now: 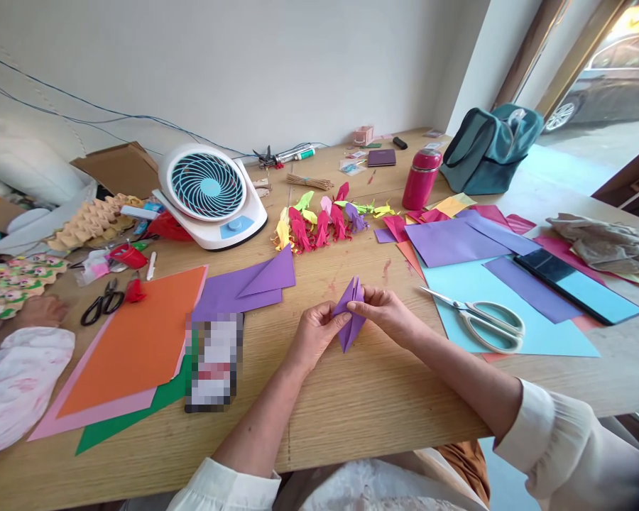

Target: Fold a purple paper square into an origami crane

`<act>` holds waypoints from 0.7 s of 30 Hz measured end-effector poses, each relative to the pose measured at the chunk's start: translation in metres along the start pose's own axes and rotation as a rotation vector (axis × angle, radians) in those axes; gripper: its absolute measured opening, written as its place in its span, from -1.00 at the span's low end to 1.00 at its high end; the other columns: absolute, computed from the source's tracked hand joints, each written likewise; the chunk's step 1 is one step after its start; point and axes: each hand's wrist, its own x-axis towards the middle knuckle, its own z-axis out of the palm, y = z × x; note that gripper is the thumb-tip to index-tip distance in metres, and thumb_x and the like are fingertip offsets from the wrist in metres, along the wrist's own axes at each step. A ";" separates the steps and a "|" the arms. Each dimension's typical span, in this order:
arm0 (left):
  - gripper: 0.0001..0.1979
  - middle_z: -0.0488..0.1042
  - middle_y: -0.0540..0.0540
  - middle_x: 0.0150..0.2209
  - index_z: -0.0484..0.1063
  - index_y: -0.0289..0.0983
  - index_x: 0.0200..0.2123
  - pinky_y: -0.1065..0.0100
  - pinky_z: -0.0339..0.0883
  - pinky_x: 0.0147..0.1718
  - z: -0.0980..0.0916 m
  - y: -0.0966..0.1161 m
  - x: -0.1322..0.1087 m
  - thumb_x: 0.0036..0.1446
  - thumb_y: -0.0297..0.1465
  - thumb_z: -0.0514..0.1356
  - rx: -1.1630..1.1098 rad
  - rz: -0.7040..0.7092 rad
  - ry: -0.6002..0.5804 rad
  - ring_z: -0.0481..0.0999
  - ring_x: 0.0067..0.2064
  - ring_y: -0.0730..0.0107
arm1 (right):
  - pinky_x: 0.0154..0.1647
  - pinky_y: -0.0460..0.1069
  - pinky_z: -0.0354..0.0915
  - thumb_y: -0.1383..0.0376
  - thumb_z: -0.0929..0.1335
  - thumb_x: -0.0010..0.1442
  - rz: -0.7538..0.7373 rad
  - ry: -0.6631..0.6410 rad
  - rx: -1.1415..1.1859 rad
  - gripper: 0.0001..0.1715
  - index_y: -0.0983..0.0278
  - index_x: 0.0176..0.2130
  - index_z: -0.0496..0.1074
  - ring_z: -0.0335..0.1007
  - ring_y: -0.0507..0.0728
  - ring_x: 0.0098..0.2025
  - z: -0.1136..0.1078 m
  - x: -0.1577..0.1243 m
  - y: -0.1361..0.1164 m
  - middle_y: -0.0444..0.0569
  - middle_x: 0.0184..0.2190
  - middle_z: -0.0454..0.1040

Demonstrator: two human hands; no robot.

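Between both hands, above the wooden table (pixel 346 411), is a folded purple paper (pixel 347 335) shaped like a narrow diamond, with a slit at its top point. My left hand (pixel 315 333) pinches its left side, thumb across the front. On the right side, my right hand (pixel 384 311) grips it with thumb and fingers pressed together. The fingertips behind the paper are hidden. To the right, scissors with pale handles (pixel 493 326) lie on light blue paper (pixel 554 344). Purple sheets (pixel 218 291) rest left of my hands.
Folded colourful paper pieces (pixel 319 223) cluster beyond my hands, near a white fan (pixel 207 188) and red flask (pixel 422 179). Orange paper (pixel 133 348), a blurred phone-like object (pixel 214 362) and black scissors (pixel 102 301) lie left. Another person's hand (pixel 42 311) is at far left; a phone (pixel 578 284) lies right.
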 end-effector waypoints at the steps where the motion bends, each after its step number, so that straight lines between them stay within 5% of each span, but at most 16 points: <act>1: -0.65 0.37 0.03 -0.47 0.51 -0.32 -0.41 0.45 0.18 -0.37 -0.001 0.000 0.000 0.04 -0.12 0.36 0.012 -0.010 -0.028 0.31 -0.38 0.47 | -0.25 -0.03 0.31 0.00 0.54 0.02 -0.002 -0.008 -0.008 -0.58 0.30 -0.39 0.51 0.36 0.04 -0.38 -0.001 0.000 0.000 -0.11 -0.44 0.51; 9: -0.57 0.19 0.09 -0.61 0.40 -0.32 -0.59 0.46 -0.01 -0.53 0.003 0.002 -0.004 0.04 -0.10 0.36 0.201 0.005 0.054 0.13 -0.52 0.55 | -0.33 -0.04 0.30 -0.04 0.54 -0.02 0.038 -0.054 -0.045 -0.52 0.32 -0.39 0.53 0.34 0.04 -0.42 -0.001 -0.001 0.000 -0.10 -0.48 0.50; 21: -0.65 0.37 0.04 -0.57 0.50 -0.31 -0.53 0.42 0.19 -0.45 0.002 -0.003 -0.004 -0.03 -0.13 0.40 0.096 -0.020 -0.024 0.34 -0.45 0.42 | -0.39 -0.04 0.28 -0.06 0.52 0.00 0.004 -0.025 -0.120 -0.53 0.32 -0.41 0.62 0.34 0.06 -0.40 0.000 -0.001 0.000 -0.06 -0.49 0.52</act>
